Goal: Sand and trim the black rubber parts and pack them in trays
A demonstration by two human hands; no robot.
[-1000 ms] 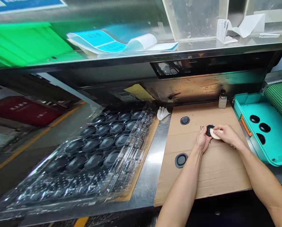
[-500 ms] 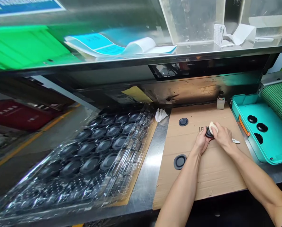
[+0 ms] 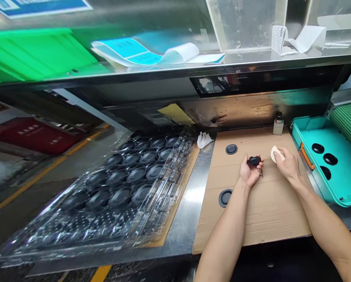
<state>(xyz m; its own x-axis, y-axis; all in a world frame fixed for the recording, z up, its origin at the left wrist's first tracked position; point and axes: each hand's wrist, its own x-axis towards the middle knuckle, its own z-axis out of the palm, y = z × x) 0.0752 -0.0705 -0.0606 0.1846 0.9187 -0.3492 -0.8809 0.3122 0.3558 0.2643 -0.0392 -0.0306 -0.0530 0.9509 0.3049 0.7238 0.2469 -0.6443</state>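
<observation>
My left hand [image 3: 250, 172] holds a round black disc-shaped part [image 3: 254, 161] above the cardboard sheet [image 3: 269, 219]. To its right, my right hand [image 3: 289, 164] pinches a cream-coloured sponge pad [image 3: 276, 154], apart from the disc. Two more black discs lie flat on the cardboard: a smaller one [image 3: 231, 149] farther back and a larger one [image 3: 225, 197] beside my left forearm. A small bottle with a black cap [image 3: 278, 124] stands at the cardboard's back right corner.
Clear plastic trays [image 3: 99, 223] with rows of black discs cover the left side. A crumpled white cloth [image 3: 204, 140] lies behind. On the right, a turquoise bin [image 3: 348, 172] holds 3 black discs, near a green conveyor belt [image 3: 350, 117]. A metal shelf [image 3: 240, 64] runs overhead.
My right hand has drawn the sponge pad away from the disc to the right. My left hand has tilted the disc and shifted slightly left. The view has turned a little.
</observation>
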